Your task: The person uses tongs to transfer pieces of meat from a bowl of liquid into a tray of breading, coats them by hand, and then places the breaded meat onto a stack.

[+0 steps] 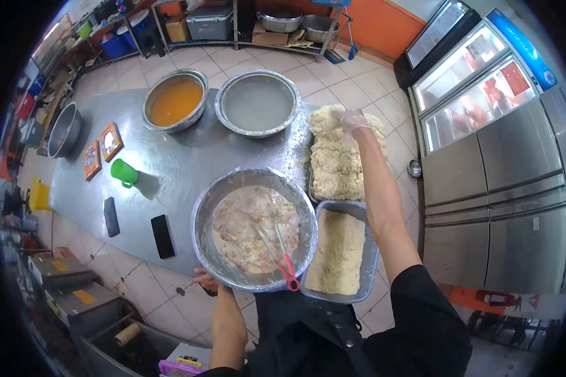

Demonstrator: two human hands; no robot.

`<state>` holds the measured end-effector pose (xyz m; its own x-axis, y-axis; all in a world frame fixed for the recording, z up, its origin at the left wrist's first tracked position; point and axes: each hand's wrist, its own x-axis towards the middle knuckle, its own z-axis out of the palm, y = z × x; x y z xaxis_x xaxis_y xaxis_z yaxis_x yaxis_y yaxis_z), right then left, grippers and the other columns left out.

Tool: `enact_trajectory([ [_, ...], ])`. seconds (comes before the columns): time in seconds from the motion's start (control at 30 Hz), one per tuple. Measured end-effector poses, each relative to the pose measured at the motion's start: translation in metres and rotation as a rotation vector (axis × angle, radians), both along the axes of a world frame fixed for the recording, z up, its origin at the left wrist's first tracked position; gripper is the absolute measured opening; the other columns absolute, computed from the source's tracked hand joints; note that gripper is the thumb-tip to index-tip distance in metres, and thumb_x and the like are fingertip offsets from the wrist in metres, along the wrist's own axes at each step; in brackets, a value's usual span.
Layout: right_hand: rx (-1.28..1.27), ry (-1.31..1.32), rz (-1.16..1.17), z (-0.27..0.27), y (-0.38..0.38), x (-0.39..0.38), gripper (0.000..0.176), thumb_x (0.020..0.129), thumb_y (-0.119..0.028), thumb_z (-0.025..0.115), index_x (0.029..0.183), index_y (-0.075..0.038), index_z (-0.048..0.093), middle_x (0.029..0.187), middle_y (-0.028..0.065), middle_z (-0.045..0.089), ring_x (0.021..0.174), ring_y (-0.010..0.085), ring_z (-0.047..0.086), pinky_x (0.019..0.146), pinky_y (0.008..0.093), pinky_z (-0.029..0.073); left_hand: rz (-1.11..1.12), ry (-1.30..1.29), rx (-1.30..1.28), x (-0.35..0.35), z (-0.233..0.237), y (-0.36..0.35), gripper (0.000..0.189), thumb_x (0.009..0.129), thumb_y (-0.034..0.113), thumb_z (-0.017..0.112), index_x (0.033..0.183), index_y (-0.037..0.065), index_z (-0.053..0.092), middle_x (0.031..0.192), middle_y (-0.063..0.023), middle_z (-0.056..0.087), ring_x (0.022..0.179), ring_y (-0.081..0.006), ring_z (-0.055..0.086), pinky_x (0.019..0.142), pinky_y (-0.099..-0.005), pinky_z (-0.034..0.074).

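Note:
My right hand [355, 119], in a clear plastic glove, touches the far end of a heap of crumb-coated pieces [336, 166] in a tray. Its fingers are blurred, so their grip cannot be made out. At the near left rim of a large metal bowl [201, 251], my left hand [205, 281] has its visible fingers stretched out, part of it hidden by the rim. Pale wet batter with pieces [239, 232] fills the bowl, and red-handled tongs [287, 270] lean in it. Beside the bowl, a grey tub [372, 257] holds pale crumbs [336, 251].
On the metal table [170, 151] stand a basin of orange liquid [176, 103], a basin of cloudy liquid [258, 103] and a green mug [124, 171]. A black phone [163, 237] lies near the front edge. Steel fridges [484, 188] line the right side.

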<state>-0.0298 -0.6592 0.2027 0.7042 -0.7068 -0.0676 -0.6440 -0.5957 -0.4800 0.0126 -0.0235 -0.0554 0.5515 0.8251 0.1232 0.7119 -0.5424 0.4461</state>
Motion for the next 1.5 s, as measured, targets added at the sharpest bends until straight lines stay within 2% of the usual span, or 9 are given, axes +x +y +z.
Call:
enact_trajectory([
  [0.17, 0.120, 0.114, -0.433, 0.010, -0.009, -0.007, 0.048, 0.084, -0.036, 0.075, 0.113, 0.002, 0.072, 0.110, 0.0225, 0.074, 0.098, 0.0292, 0.071, 0.085, 0.0431, 0.055, 0.015, 0.044, -0.045, 0.001, 0.002, 0.001, 0.058, 0.106, 0.055, 0.040, 0.118, 0.000, 0.054, 0.086, -0.0209, 0.070, 0.083, -0.0405, 0.071, 0.065, -0.0507, 0.055],
  [0.23, -0.237, 0.551, 0.264, 0.024, -0.012, -0.024, 0.046, 0.085, -0.036, 0.071, 0.113, 0.001, 0.073, 0.109, 0.0234, 0.074, 0.099, 0.0357, 0.072, 0.085, 0.0451, 0.055, 0.012, 0.054, -0.051, 0.000, 0.001, 0.001, 0.058, 0.106, 0.055, 0.040, 0.118, 0.000, 0.054, 0.086, -0.0210, 0.070, 0.083, -0.0407, 0.071, 0.065, -0.0508, 0.055],
  [0.47, -0.255, 0.274, -0.320, 0.015, -0.008, -0.019, 0.057, 0.087, -0.051, 0.068, 0.112, 0.001, 0.073, 0.114, 0.0229, 0.074, 0.105, 0.0399, 0.071, 0.091, 0.0471, 0.056, 0.002, 0.054, -0.053, 0.000, 0.000, 0.001, 0.057, 0.106, 0.054, 0.041, 0.120, 0.000, 0.054, 0.087, -0.0217, 0.071, 0.083, -0.0413, 0.071, 0.066, -0.0513, 0.055],
  [0.7, -0.348, 0.303, 0.255, -0.001, 0.056, -0.003, 0.068, 0.103, -0.061, 0.037, 0.155, -0.018, 0.045, 0.164, 0.0103, 0.039, 0.152, 0.0316, 0.033, 0.127, 0.0465, 0.022, -0.028, 0.035, -0.056, 0.003, 0.000, -0.004, 0.057, 0.106, 0.054, 0.041, 0.121, 0.000, 0.054, 0.088, -0.0223, 0.071, 0.083, -0.0419, 0.071, 0.066, -0.0517, 0.055],
  [0.93, -0.255, 0.503, 0.224, 0.010, 0.057, 0.002, 0.066, 0.108, -0.053, 0.025, 0.166, -0.022, 0.019, 0.173, 0.0039, 0.019, 0.157, 0.0287, 0.022, 0.128, 0.0555, 0.013, -0.081, 0.032, -0.059, 0.004, -0.001, -0.003, 0.057, 0.106, 0.053, 0.041, 0.122, 0.000, 0.055, 0.089, -0.0229, 0.071, 0.083, -0.0425, 0.071, 0.067, -0.0521, 0.055],
  [1.07, -0.427, 0.340, 0.161, -0.025, 0.051, 0.004, 0.060, 0.105, -0.055, 0.032, 0.160, -0.031, 0.036, 0.172, 0.0071, 0.021, 0.158, 0.0316, 0.020, 0.125, 0.0633, 0.011, -0.087, 0.029, -0.071, 0.005, 0.000, -0.002, 0.057, 0.105, 0.053, 0.042, 0.123, 0.000, 0.055, 0.089, -0.0232, 0.072, 0.083, -0.0428, 0.071, 0.068, -0.0524, 0.055],
  [1.27, -0.381, 0.450, 0.228, -0.006, 0.083, -0.035, 0.067, 0.109, -0.047, 0.028, 0.166, -0.015, 0.014, 0.174, 0.0072, 0.011, 0.159, 0.0315, 0.014, 0.128, 0.0584, 0.010, -0.095, 0.028, -0.087, 0.000, 0.005, 0.001, 0.057, 0.105, 0.052, 0.042, 0.124, 0.000, 0.055, 0.090, -0.0237, 0.072, 0.083, -0.0433, 0.071, 0.068, -0.0527, 0.055],
  [1.4, -0.499, -0.090, 0.120, -0.030, 0.131, -0.108, 0.044, 0.103, -0.039, 0.051, 0.129, -0.006, 0.067, 0.121, 0.0229, 0.069, 0.113, 0.0366, 0.067, 0.094, 0.0460, 0.053, -0.099, 0.039, -0.092, 0.000, 0.009, 0.001, 0.057, 0.105, 0.052, 0.042, 0.124, 0.000, 0.055, 0.091, -0.0241, 0.072, 0.083, -0.0436, 0.071, 0.069, -0.0530, 0.055],
  [1.5, -0.191, 0.014, -0.033, 0.050, 0.248, -0.122, 0.041, 0.096, -0.039, 0.063, 0.081, -0.002, 0.067, 0.075, 0.0238, 0.063, 0.072, 0.0397, 0.066, 0.070, 0.0456, 0.052, -0.101, 0.033, -0.106, 0.001, 0.007, 0.000, 0.057, 0.105, 0.051, 0.042, 0.125, 0.000, 0.055, 0.091, -0.0243, 0.073, 0.083, -0.0439, 0.071, 0.069, -0.0532, 0.055],
])
